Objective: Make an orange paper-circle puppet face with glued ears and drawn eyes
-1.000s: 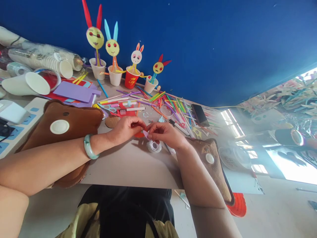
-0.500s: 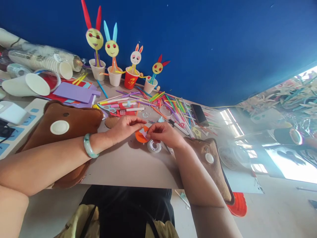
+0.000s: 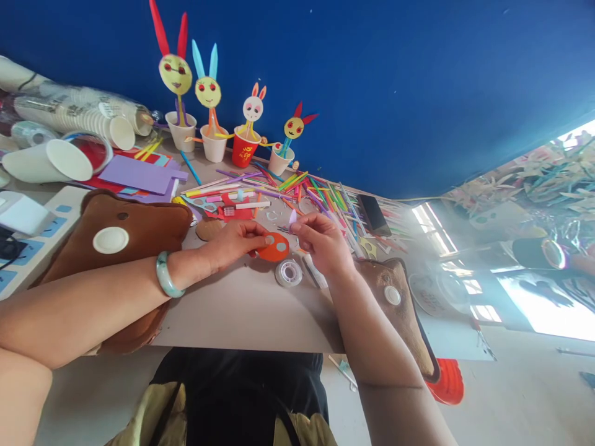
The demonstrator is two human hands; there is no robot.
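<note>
My left hand (image 3: 232, 243) pinches the edge of an orange paper disc (image 3: 274, 248) that carries two small pale dots, and holds it just above the table. My right hand (image 3: 320, 243) is closed in a pinch on a small light purple paper piece (image 3: 292, 217), raised beside the disc's right edge. A small clear tape roll (image 3: 289, 272) lies on the grey table (image 3: 242, 310) just below both hands. A green bangle (image 3: 163, 275) sits on my left wrist.
Four paper rabbit figures in cups (image 3: 214, 144) stand along the blue wall. Coloured straws (image 3: 316, 189), scissors (image 3: 204, 203), a phone (image 3: 375, 214), purple sheets (image 3: 139, 174) and stacked paper cups (image 3: 83, 118) crowd the far table. Brown plush cushions (image 3: 116, 229) lie under both forearms.
The right hand lifted away from the disc with the purple piece. The orange disc now shows fully, face up, with two pale dots on it.
</note>
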